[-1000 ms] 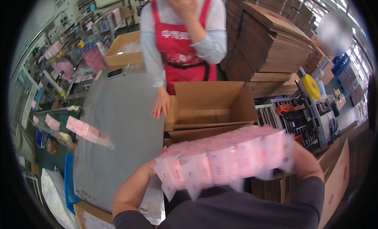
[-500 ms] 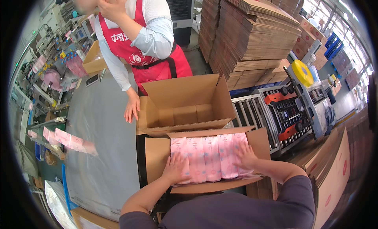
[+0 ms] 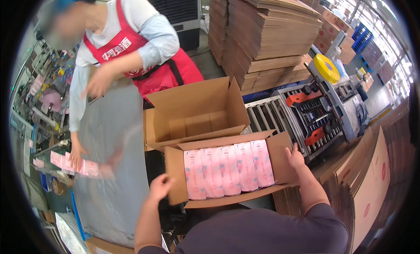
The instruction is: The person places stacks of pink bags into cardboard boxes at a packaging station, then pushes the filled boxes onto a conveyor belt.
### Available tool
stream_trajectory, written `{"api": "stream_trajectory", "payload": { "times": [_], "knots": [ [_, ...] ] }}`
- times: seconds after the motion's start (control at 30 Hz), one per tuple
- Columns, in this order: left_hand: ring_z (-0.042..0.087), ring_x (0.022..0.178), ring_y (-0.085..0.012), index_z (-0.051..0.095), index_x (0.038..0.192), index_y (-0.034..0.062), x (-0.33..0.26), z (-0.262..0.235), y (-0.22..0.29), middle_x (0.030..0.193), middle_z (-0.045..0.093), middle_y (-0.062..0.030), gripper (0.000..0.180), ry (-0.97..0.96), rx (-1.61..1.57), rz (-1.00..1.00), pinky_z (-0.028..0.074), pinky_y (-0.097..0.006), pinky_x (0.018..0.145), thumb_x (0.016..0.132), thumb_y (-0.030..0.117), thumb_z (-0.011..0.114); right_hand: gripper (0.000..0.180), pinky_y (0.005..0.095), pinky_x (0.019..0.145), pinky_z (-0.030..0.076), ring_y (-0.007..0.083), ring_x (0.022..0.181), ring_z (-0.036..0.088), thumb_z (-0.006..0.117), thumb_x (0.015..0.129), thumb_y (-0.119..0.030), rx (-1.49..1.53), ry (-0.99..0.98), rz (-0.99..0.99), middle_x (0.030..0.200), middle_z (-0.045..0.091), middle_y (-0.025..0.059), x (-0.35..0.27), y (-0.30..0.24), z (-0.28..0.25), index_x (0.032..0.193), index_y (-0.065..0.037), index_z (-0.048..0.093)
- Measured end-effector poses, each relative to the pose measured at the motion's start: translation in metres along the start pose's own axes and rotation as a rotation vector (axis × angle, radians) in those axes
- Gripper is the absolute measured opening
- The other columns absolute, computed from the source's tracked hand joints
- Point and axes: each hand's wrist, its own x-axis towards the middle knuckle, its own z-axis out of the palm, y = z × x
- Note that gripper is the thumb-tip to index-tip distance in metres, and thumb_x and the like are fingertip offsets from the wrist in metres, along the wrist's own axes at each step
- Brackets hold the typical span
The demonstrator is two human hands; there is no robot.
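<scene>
From the head view I see an open cardboard box (image 3: 227, 168) sitting just below the middle of the frame, its long axis running left to right with a slight rise toward the right. Inside it lies a row of pink packs (image 3: 229, 168), five side by side, each pack's long axis running from the near wall to the far wall, tilted a little to the upper right. They fill the box across its width.

My left hand (image 3: 159, 187) hangs just beside the box's left wall, fingers loosely curled and holding nothing; I cannot tell whether it touches the cardboard. My right hand (image 3: 296, 158) rests against the right flap of the box, fingers spread open along its edge, gripping nothing.

A second, empty carton (image 3: 197, 112) stands just behind the first one, touching it, its flaps up and its opening facing me. On the left runs a grey surface (image 3: 113, 166). A co-worker in a red apron (image 3: 144, 66) stands at the upper left; one of that person's hands (image 3: 76, 154) rests on flat pink packets (image 3: 72, 165) at the surface's left edge. Stacks of flattened cardboard (image 3: 267, 35) fill the upper middle, and a taping machine with a yellow roll (image 3: 326, 68) stands at the right.
</scene>
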Motion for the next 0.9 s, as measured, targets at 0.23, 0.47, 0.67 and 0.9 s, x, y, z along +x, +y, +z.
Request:
{"api": "stream_trajectory", "payload": {
  "times": [0.23, 0.47, 0.67, 0.9],
  "knots": [
    [0.052, 0.125, -0.0359, 0.043, 0.145, 0.012, -0.002, 0.132, 0.068, 0.13, 0.059, -0.0219, 0.084, -0.706, 0.888, 0.392, 0.041, -0.042, 0.105, 0.076, 0.044, 0.079, 0.091, 0.0444, 0.107, 0.039, 0.0415, 0.124, 0.053, 0.051, 0.091, -0.059, -0.354, -0.696, -0.299, 0.139, 0.051, 0.026, -0.023, -0.076, 0.118, 0.156, -0.008, 0.013],
    [0.022, 0.144, -0.0445, 0.011, 0.153, -0.0015, 0.056, 0.118, 0.016, 0.156, 0.023, -0.0278, 0.127, 0.354, 0.457, 0.252, 0.025, -0.045, 0.117, 0.063, 0.045, 0.088, 0.055, 0.0485, 0.113, 0.031, 0.037, 0.134, 0.041, 0.062, 0.089, -0.03, -0.05, 0.254, -0.74, 0.138, 0.05, 0.0184, 0.009, -0.163, 0.031, 0.138, -0.009, 0.048],
    [0.023, 0.144, -0.0424, 0.006, 0.153, -0.0048, 0.103, 0.133, -0.07, 0.154, 0.021, -0.0313, 0.103, 0.539, 0.032, 0.632, 0.021, -0.043, 0.118, 0.084, 0.032, 0.073, 0.075, 0.0577, 0.116, 0.022, 0.037, 0.133, 0.039, 0.068, 0.082, -0.043, -0.299, 0.293, -0.602, 0.136, 0.046, 0.0222, -0.066, -0.082, 0.114, 0.136, 0.002, 0.043],
    [0.043, 0.133, -0.0344, 0.019, 0.15, -0.0027, 0.082, 0.154, -0.031, 0.149, 0.035, -0.0249, 0.065, 0.437, -0.21, 0.219, 0.035, -0.041, 0.109, 0.102, 0.028, 0.05, 0.068, 0.055, 0.119, 0.016, 0.0339, 0.147, 0.022, 0.047, 0.095, -0.053, -0.289, -0.073, -0.564, 0.155, 0.031, 0.017, -0.07, -0.035, 0.144, 0.152, -0.019, 0.033]
  ]
}}
